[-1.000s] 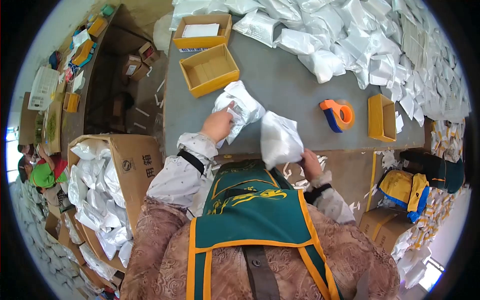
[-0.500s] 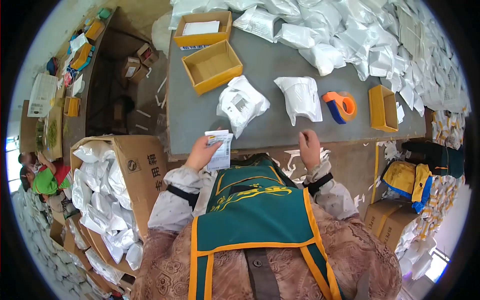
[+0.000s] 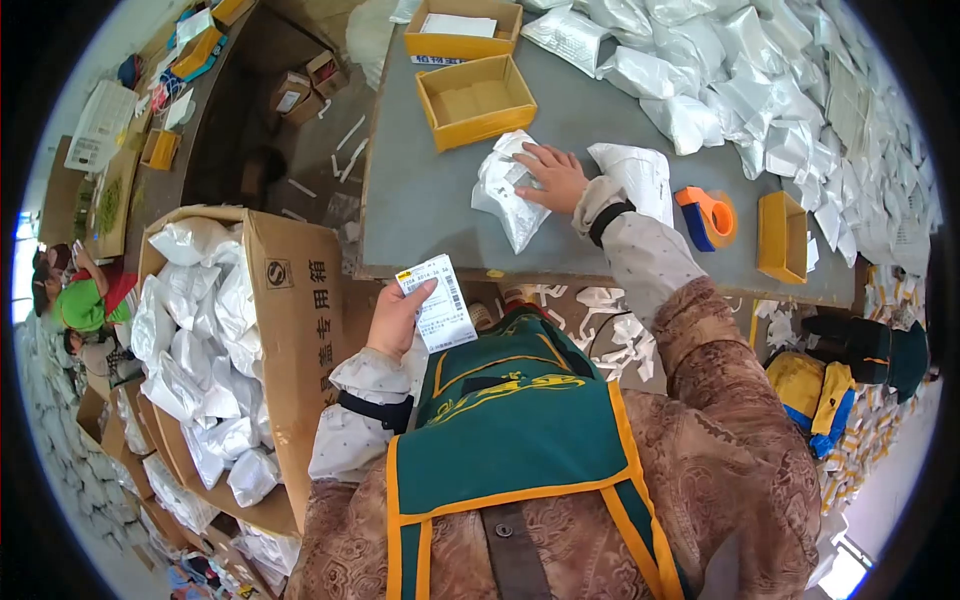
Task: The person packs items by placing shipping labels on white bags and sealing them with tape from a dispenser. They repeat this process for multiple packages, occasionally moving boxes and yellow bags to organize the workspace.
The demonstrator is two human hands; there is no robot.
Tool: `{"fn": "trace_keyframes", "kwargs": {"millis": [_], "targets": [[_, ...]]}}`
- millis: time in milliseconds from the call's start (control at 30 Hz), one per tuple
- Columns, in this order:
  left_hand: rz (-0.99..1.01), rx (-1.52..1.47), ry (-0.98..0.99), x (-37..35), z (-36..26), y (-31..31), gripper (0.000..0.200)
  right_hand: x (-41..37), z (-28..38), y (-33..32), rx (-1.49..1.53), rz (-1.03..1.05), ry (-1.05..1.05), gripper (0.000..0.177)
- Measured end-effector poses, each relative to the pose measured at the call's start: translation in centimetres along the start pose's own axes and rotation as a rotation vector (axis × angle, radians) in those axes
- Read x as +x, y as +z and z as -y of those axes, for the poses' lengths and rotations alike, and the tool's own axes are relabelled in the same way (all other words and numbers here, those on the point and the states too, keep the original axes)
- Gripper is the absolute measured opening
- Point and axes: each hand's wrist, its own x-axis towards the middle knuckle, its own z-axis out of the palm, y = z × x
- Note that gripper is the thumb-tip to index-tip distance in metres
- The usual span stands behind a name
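My left hand (image 3: pixel 394 320) pinches a printed white shipping label (image 3: pixel 441 312) between thumb and fingers, in front of the table's near edge. Over on the table, my right hand (image 3: pixel 556 178) lies with its fingers spread on a crumpled white plastic mailer bag (image 3: pixel 509 208), touching its upper right part. A second white mailer bag (image 3: pixel 640 180) lies just right of that hand, partly behind the wrist. Farther right sits an orange and blue tape dispenser (image 3: pixel 707 218).
The grey table (image 3: pixel 425 220) bears an open yellow box (image 3: pixel 478 102), another yellow box (image 3: pixel 465 40) with papers, and a small yellow box (image 3: pixel 783 238). Packed silver bags (image 3: pixel 720 70) pile up behind. A large carton (image 3: pixel 290 330) of bags stands left; a person (image 3: pixel 85 300) is beyond.
My right hand has reached forward and left onto the crumpled mailer bag, its fingers now spread. My left hand still holds the label, turned more toward me. The view has shifted slightly.
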Motion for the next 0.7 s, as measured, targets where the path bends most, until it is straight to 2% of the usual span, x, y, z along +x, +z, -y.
{"fn": "trace_keyframes", "kwargs": {"millis": [67,100,167,233,300,400,600,700], "targets": [[0.035,-0.061,0.01,0.0,0.4,-0.1,0.021,-1.3,1.2,-1.5,-0.109,0.026,-0.021,0.061],[0.038,-0.077,0.023,0.1,0.7,-0.1,0.021,-2.1,2.1,-1.3,-0.136,-0.178,-0.078,0.055],[0.055,-0.09,0.037,0.4,1.0,0.6,0.021,-4.2,5.1,-2.0,0.325,-0.144,-0.084,0.044],[0.091,-0.057,0.022,0.1,0.7,1.6,0.022,-7.5,9.9,-1.5,0.856,0.067,0.055,0.036],[0.13,-0.028,0.028,0.2,0.2,3.0,0.022,-9.4,12.6,-1.0,1.167,0.12,0.117,0.027],[0.155,0.013,0.014,0.7,0.1,4.8,0.024,-9.8,12.1,0.2,1.073,0.009,0.061,0.021],[0.207,0.155,-0.045,1.0,1.4,9.3,0.034,-9.3,8.3,0.0,1.278,-0.263,0.32,0.02],[0.251,0.186,-0.113,1.4,3.1,10.5,0.032,-9.2,5.8,-0.7,1.324,-0.341,0.437,0.02]]}}
